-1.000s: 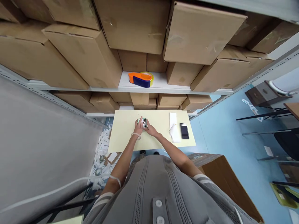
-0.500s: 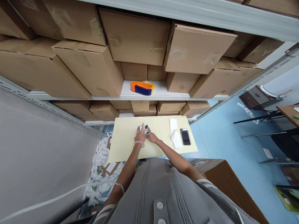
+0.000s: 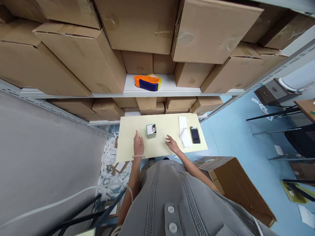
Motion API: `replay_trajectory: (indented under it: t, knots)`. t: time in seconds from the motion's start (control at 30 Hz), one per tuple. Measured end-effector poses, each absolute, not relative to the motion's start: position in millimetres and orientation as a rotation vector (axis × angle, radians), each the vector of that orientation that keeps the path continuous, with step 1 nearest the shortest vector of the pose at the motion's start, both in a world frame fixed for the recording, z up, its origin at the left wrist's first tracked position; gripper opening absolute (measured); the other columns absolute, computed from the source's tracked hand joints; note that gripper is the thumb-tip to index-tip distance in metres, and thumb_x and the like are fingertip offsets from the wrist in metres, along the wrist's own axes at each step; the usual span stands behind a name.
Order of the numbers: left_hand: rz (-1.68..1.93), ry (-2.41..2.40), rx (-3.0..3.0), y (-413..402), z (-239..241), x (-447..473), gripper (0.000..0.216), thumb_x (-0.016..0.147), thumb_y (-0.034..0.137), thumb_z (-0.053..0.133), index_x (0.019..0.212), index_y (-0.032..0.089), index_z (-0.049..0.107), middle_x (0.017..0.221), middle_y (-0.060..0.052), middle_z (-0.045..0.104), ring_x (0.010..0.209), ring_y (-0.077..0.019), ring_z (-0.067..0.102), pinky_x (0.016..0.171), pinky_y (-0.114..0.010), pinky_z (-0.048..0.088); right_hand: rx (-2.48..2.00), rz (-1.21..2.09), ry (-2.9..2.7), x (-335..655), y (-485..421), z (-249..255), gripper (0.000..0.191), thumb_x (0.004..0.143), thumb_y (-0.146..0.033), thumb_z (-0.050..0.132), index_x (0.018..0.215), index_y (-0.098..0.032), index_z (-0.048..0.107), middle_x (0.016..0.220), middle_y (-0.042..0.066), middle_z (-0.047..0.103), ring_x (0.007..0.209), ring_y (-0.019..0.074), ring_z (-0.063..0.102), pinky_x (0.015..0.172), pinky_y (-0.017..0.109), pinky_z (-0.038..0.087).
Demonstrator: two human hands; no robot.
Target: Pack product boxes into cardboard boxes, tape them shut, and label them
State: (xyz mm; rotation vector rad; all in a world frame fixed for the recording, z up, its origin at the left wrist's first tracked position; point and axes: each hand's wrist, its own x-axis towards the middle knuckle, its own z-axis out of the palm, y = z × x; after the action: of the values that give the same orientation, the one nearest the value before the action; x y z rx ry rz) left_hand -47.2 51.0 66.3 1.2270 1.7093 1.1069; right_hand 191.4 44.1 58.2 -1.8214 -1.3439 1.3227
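Note:
A small open-topped box [image 3: 151, 134] with a green edge stands by itself on the pale yellow table [image 3: 162, 152]. Something white and something dark and shiny show inside it, too small to name. My left hand [image 3: 138, 145] is just left of the box, fingers stretched out and holding nothing. To the right, apart from the box, my right hand [image 3: 172, 144] hovers with fingers spread and slightly bent, also holding nothing. White paper sheets [image 3: 185, 138] lie to the right of my right hand. Beyond them is a dark, pixelated phone-like item [image 3: 195, 135].
An orange and navy tape dispenser [image 3: 147, 82] sits on the shelf [image 3: 169, 89] among cardboard boxes [image 3: 145, 32]. A large open carton [image 3: 241, 186] stands on the floor at right. White paper scraps [image 3: 109, 173] litter the floor at left, below a white cable [image 3: 73, 201].
Both hands have let go of the small box and drawn apart, left hand leftward, right hand rightward. The box now rests on the table. The camera view has shifted slightly.

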Motion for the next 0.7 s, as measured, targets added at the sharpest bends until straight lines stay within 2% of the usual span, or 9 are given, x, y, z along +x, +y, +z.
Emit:
replay_trajectory:
  t: [0.07, 0.17, 0.3, 0.43, 0.53, 0.7]
  knots:
    - [1.077, 1.782, 1.074, 26.6, 59.2, -59.7, 0.068, 0.094, 0.045, 0.044, 0.154, 0.02, 0.025, 0.154, -0.015, 0.036, 0.13, -0.0245, 0.051, 0.111, -0.042, 0.041, -1.81, 1.255, -1.245, 205.3, 32.7, 59.9, 0.051, 0.084, -0.023, 0.053, 0.135, -0.02, 0.05, 0.12, 0.012, 0.067, 0.086, 0.017, 0.068, 0.086, 0.037, 0.054]
    - [1.025, 1.92, 0.981, -7.5, 56.4, -74.7, 0.068, 0.094, 0.047, 0.043, 0.154, 0.02, 0.025, 0.153, -0.015, 0.039, 0.131, -0.0254, 0.051, 0.109, -0.042, 0.042, -1.767, 1.133, -1.139, 218.0, 20.6, 64.9, 0.048, 0.085, -0.029, 0.049, 0.131, -0.016, 0.051, 0.113, 0.014, 0.069, 0.087, 0.0192, 0.068, 0.084, 0.039, 0.054]
    - [1.004, 2.153, 1.134, -38.6, 77.8, -88.2, 0.066, 0.099, 0.048, 0.026, 0.155, 0.013, 0.023, 0.157, -0.016, 0.032, 0.146, -0.0264, 0.029, 0.119, -0.045, 0.025, -1.689, 0.974, -1.155, 216.6, 16.7, 79.3, 0.053, 0.087, -0.041, 0.047, 0.131, -0.012, 0.049, 0.115, 0.018, 0.067, 0.101, 0.0231, 0.066, 0.091, 0.042, 0.052]
    - [0.99, 2.412, 1.115, -63.0, 115.2, -96.3, 0.064, 0.099, 0.045, 0.019, 0.156, 0.015, 0.019, 0.162, -0.014, 0.021, 0.15, -0.0304, 0.013, 0.12, -0.058, 0.007, -1.586, 0.842, -1.378, 196.2, 24.3, 103.5, 0.056, 0.091, -0.046, 0.045, 0.139, -0.016, 0.044, 0.126, 0.016, 0.063, 0.119, 0.0239, 0.058, 0.102, 0.045, 0.044]
    - [1.001, 2.52, 1.018, -87.5, 136.6, -99.9, 0.063, 0.099, 0.043, 0.02, 0.156, 0.016, 0.018, 0.162, -0.014, 0.017, 0.151, -0.0318, 0.01, 0.117, -0.063, 0.006, -1.421, 0.862, -1.625, 170.7, 29.5, 121.7, 0.057, 0.093, -0.046, 0.045, 0.141, -0.017, 0.043, 0.13, 0.015, 0.061, 0.123, 0.0236, 0.055, 0.107, 0.044, 0.039]
    - [1.13, 2.639, 0.72, -150.6, 144.3, -90.4, 0.062, 0.099, 0.044, 0.019, 0.156, 0.02, 0.018, 0.162, -0.011, 0.022, 0.151, -0.029, 0.013, 0.118, -0.06, 0.007, -1.091, 1.029, -1.978, 123.5, 16.7, 132.3, 0.058, 0.095, -0.047, 0.044, 0.145, -0.018, 0.039, 0.133, 0.014, 0.059, 0.127, 0.0241, 0.052, 0.109, 0.045, 0.038]
